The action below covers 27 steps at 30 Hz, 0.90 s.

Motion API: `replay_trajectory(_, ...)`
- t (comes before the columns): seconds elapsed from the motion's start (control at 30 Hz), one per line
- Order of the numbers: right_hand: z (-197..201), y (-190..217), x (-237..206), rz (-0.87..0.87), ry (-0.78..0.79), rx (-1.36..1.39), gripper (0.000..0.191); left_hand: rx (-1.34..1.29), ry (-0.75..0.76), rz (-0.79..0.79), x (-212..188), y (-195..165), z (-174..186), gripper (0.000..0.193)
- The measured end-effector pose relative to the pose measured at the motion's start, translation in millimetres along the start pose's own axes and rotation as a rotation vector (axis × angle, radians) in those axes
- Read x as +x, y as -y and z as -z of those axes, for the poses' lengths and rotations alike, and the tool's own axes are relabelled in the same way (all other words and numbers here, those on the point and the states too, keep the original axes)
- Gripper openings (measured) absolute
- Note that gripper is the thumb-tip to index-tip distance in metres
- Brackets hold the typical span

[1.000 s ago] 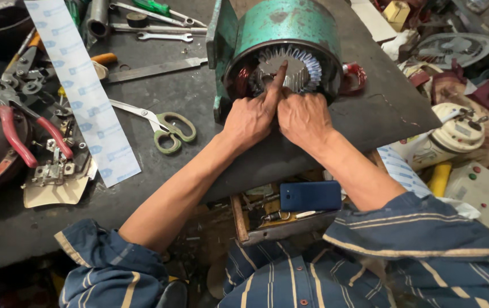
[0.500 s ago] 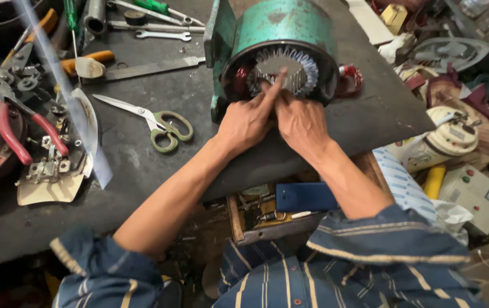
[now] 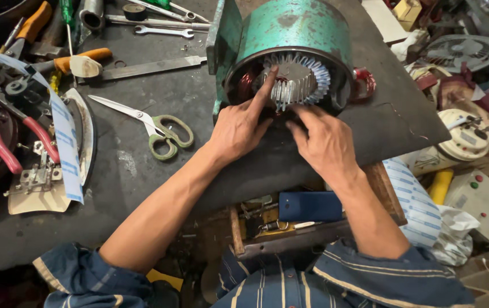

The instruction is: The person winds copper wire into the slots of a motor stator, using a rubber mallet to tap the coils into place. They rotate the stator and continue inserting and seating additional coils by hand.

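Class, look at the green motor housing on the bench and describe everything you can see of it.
The green motor housing is a round metal drum with worn, patchy paint, lying on its side on the dark workbench, its open end toward the person. Inside sits a ring of pale insulation strips with reddish copper windings around it. A flat green plate stands at its left. The left hand points a finger into the strips; the right hand rests at the lower rim.
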State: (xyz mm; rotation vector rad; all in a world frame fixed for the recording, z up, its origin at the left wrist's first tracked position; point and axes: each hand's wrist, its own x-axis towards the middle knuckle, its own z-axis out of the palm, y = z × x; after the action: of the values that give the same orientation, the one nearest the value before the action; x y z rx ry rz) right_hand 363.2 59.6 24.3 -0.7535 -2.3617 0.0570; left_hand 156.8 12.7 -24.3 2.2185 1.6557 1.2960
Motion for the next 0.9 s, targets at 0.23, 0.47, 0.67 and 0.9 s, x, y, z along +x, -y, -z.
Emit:
replay_trajectory(0.23,-15.4,-0.8,19.1,-0.059,0.055,-0.011,0.014,0.016,-0.033,-0.016,-0.1,-0.3,-2.6,0.104)
replay_trajectory(0.47,-19.6,0.4,23.7,-0.156,0.147,-0.188,0.017,0.031,0.005,0.023,-0.4,0.1,-1.9,0.108)
replay_trajectory(0.67,-21.7,-13.2,27.7,-0.111,0.195,-0.302,0.023,0.066,-0.02,-0.01,-0.3,-1.9,-4.2,0.108)
replay_trajectory(0.9,-33.0,-28.1,33.6,0.008,0.255,-0.411,0.017,0.142,-0.025,-0.102,5.2,-0.2,-9.2,0.109)
